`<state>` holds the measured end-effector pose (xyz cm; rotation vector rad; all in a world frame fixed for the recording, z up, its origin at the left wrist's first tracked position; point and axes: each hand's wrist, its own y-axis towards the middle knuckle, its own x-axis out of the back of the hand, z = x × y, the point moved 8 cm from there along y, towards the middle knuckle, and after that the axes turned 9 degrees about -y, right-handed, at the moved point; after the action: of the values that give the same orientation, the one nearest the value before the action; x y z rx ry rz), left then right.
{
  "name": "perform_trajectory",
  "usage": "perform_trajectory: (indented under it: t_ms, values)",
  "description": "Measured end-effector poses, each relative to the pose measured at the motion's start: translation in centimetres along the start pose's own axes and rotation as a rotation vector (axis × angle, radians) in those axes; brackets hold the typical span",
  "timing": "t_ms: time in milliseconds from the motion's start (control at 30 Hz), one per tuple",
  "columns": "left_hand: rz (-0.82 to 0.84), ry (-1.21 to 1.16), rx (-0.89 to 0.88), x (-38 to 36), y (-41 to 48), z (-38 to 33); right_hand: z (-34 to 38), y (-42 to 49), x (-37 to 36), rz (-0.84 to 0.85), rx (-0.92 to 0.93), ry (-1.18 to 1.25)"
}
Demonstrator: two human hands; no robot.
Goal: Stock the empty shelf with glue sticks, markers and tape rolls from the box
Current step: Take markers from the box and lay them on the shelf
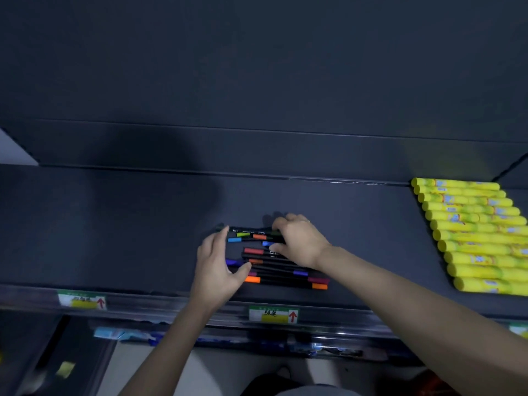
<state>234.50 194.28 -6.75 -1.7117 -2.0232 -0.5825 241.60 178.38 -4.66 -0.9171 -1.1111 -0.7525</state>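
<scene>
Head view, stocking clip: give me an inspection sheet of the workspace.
Surface: dark shelf, left part bare.
Job's things: markers in a loose pile at the middle; yellow glue sticks in a neat row at right; no tape rolls or box seen.
Clutter: nothing seen on the shelf.
Hands: left hand open against the pile's left end; right hand curled over the upper markers.
Cables: nothing seen.
Surroundings: price labels on the front rail; blurred blue packets on the shelf below.
</scene>
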Motion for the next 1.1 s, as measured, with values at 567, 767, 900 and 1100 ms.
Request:
perform_trajectory:
  t_ms: [567, 767, 900, 1100]
  values:
    - [0.117, 0.061, -0.228, -1.9, 1.7, -5.0, -5.9, -2.8, 1.4, -0.135, -0.108, 0.127]
    - [0.252, 0.034, -0.344, -5.2, 2.1, -9.0, -9.0, -7.3, 3.1, -0.170, -0.169, 0.194]
    - [0.383, 0.014, -0.443, -8.8, 1.5, -12.7, -11.4, -11.9, 3.9, -0.247, -0.238, 0.209]
    - [0.623, 0.058, -0.634, -14.8, -1.1, -18.3, -15.7, -20.7, 5.0, -0.397, -0.397, 0.181]
